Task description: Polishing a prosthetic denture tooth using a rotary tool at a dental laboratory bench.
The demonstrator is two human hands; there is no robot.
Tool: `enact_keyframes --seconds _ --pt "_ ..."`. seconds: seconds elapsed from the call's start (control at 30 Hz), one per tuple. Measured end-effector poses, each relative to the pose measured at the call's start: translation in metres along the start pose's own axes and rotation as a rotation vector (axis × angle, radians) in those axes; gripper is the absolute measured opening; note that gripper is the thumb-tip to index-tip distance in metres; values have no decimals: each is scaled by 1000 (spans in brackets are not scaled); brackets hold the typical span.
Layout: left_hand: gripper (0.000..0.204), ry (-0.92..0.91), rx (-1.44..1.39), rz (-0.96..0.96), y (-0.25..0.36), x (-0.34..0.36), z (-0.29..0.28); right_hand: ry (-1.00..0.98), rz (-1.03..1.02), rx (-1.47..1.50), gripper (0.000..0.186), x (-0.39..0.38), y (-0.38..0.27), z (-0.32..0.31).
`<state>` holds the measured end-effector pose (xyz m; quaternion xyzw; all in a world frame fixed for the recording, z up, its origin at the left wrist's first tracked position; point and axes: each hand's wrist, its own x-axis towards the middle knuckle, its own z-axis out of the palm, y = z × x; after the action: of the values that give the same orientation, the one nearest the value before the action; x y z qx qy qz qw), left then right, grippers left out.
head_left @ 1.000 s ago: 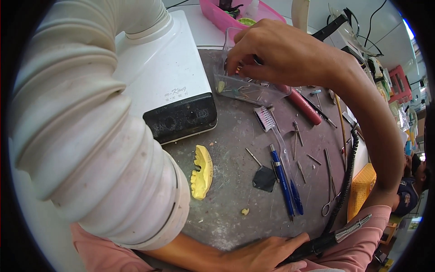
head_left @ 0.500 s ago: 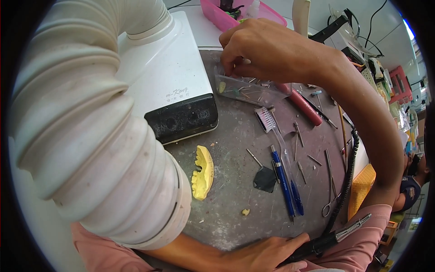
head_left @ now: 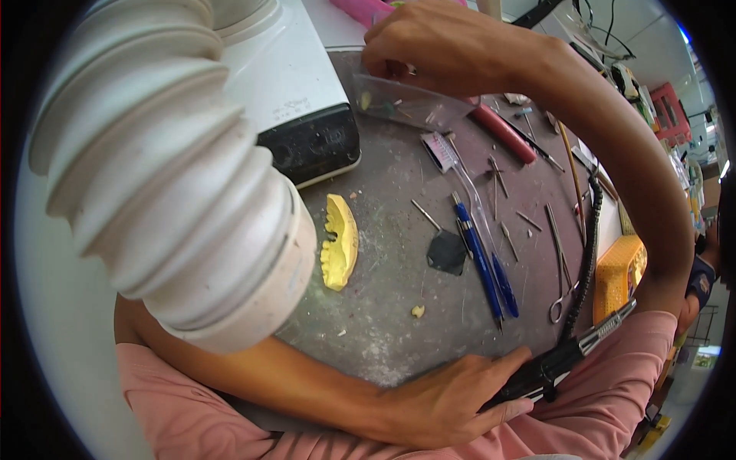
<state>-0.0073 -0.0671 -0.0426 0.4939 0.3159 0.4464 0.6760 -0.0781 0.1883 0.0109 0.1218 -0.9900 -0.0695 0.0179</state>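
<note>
My left hand [head_left: 445, 402] is closed around a black rotary handpiece [head_left: 540, 369] with a metal nose, low and right of centre. A black coiled cord [head_left: 590, 241] runs down the bench beside it. At the top, my right hand [head_left: 422, 46] reaches over a clear plastic box [head_left: 422, 111] holding small rotary bits. Its fingers are curled down at the box's far side, and what is between them is hidden. A yellow dental cast [head_left: 341, 249] lies left of centre. A tiny yellowish tooth-like piece [head_left: 418, 311] rests nearer to me.
A white ribbed hose [head_left: 176, 176] fills the left, beside a white machine [head_left: 284, 69]. On the grey bench [head_left: 383, 230] lie a brush [head_left: 460, 172], a blue mechanical pencil [head_left: 479, 257], a red cylinder [head_left: 506, 134] and several metal bits. A yellow basket [head_left: 613, 268] stands right.
The view has shifted, so most things sit higher in the picture. My right hand stays at the clear box, and my left hand still grips the handpiece.
</note>
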Motion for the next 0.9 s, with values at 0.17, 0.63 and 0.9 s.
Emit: enact_keyframes --seconds 0.17,0.63,0.9 --pt "34 -45 58 -55 4 5 -2 212 244 181 10 -26 -24 -59" --pt "31 65 88 -155 1 0 8 751 893 829 24 -194 -143 -68" --pt "32 -8 53 -129 1 2 11 804 1037 1145 31 -207 -163 -71"
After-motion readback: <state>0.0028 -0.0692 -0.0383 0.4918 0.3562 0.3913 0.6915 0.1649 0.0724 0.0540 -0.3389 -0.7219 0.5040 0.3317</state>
